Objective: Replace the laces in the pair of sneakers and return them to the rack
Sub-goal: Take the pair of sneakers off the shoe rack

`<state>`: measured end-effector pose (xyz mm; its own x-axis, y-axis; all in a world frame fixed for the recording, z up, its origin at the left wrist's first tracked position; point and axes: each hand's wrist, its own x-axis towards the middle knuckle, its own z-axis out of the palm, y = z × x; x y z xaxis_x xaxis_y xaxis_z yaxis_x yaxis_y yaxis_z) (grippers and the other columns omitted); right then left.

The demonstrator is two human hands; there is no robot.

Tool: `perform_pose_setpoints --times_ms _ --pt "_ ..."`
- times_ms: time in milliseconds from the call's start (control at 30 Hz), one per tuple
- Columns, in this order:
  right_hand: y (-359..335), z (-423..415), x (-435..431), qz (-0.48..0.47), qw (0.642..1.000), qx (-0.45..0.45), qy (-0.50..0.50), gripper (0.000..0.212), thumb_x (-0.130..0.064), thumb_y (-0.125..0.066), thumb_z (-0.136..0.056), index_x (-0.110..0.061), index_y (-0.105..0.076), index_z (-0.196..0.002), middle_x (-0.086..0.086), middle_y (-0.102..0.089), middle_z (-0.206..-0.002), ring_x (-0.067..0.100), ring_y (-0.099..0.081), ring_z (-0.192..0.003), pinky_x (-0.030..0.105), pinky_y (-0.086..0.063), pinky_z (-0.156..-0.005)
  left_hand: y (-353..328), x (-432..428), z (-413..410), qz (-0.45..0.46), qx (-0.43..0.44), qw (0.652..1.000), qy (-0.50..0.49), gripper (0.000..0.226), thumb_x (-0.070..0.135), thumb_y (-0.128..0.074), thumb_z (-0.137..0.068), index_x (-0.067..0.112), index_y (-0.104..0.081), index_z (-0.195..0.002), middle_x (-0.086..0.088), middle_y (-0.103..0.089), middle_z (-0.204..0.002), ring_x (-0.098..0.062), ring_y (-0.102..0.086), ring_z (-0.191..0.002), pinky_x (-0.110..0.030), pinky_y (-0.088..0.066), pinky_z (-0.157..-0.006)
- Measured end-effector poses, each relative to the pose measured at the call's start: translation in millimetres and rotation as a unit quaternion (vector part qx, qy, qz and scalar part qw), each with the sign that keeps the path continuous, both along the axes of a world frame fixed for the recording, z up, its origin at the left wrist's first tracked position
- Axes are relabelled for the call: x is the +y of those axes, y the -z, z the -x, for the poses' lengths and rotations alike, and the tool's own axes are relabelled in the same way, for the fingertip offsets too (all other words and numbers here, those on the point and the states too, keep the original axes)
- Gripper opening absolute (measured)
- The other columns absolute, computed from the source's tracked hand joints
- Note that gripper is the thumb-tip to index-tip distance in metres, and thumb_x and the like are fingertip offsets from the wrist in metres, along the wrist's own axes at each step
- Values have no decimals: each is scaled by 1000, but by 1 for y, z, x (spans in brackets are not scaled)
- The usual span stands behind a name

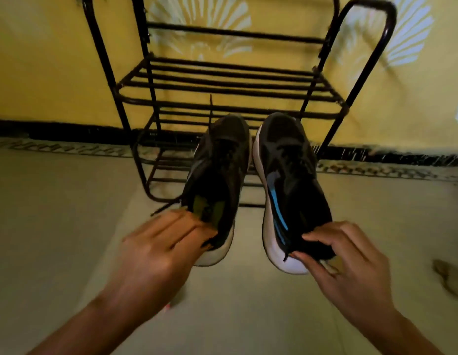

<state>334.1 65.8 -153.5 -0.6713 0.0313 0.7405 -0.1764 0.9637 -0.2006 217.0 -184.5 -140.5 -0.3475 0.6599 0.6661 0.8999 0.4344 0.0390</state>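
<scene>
Before the rack (230,98), I am gripping one laced sneaker's heel in each hand: left sneaker (217,180) in my left hand (158,249), right sneaker (292,185) in my right hand (346,262); shelving them is apparently what's left.

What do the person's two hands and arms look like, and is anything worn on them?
Both are bare: the left hand and right hand show no gloves, rings, watch or bracelet. The forearms are uncovered to the picture's edge, with no sleeve. The left hand is slightly blurred.

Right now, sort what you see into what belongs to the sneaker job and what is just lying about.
Part of the job:
left sneaker, held at the heel by the left hand
right sneaker, held at the heel by the right hand
black laces
shoe rack

Just lying about:
dark blurred object on the floor, far right
</scene>
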Motion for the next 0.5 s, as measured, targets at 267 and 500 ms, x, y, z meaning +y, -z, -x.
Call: perform_pose_setpoints --times_ms 267,500 --pt "129 -25 -13 50 993 -105 6 19 -33 -66 -77 -27 -55 -92 -4 -63 -79 10 -53 -74 18 -38 -55 132 3 -34 49 -85 995 -34 18 21 -57 -82 15 -73 -84 1 -67 -79 -14 -53 -76 -24 -48 -62" --pt "191 -34 -23 27 989 -142 20 28 -33 -71 -71 -27 -51 -90 -4 -60 -74 8 -49 -69 16 -34 -53 198 4 -43 106 -104 989 -7 19 19 -54 -80 15 -72 -78 0 -65 -72 -16 -62 -65 -23 -50 -52"
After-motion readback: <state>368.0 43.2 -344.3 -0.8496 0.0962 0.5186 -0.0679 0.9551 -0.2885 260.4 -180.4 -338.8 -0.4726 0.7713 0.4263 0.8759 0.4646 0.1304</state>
